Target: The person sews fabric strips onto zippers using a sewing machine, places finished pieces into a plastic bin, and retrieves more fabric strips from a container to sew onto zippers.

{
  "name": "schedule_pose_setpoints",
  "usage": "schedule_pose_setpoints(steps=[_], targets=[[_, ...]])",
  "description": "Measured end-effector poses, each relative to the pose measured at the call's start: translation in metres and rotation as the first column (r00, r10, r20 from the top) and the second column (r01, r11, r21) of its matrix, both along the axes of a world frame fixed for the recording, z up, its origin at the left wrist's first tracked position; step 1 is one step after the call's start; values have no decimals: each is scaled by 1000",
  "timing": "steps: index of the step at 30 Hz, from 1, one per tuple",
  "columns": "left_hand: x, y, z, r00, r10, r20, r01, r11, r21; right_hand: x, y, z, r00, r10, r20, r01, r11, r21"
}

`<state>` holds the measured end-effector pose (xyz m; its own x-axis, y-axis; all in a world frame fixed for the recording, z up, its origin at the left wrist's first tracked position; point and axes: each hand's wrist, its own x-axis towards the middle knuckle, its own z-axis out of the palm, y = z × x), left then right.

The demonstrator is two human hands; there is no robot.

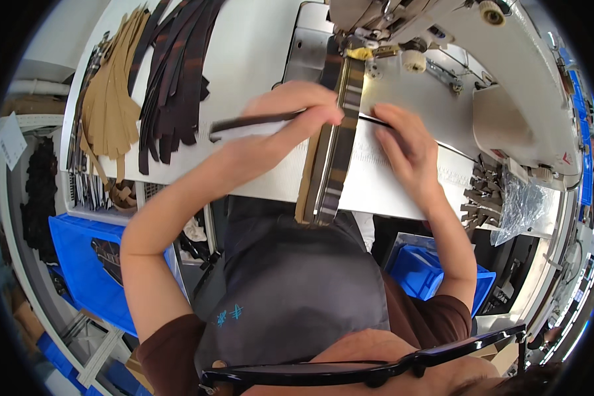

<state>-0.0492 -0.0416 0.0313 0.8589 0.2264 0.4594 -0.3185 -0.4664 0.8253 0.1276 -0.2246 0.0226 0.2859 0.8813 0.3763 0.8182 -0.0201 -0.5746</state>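
A long, layered band point(336, 142) in tan, black and plaid, with a pale shiny line along it, runs from the sewing machine's needle area point(360, 56) to the table's front edge. My left hand point(297, 112), blurred by motion, is closed at the band's left edge. A dark narrow strip point(251, 121) with a pale underside sticks out leftward from its fingers. Right of the band, my right hand point(409, 145) is curled round a thin dark stick-like thing point(376, 121), its tip toward the band. Its exact kind does not show.
Bundles of tan strips point(112, 92) and dark strips point(178, 79) lie on the table's left. Grey pieces point(485, 195) and a clear plastic bag point(525, 204) are at the right. Blue bins point(86, 264) stand below on both sides. The machine body point(534, 86) arches over the right.
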Motion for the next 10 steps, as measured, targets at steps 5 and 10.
schedule_pose_setpoints(steps=[5,10], targets=[[-64,-28,-6,980,165,-109,-109,913,394,-39,-49,7,988,87,130,-90,996,19],[-73,-40,-25,979,199,-51,-122,761,638,-87,-38,6,940,310,143,-328,936,126]])
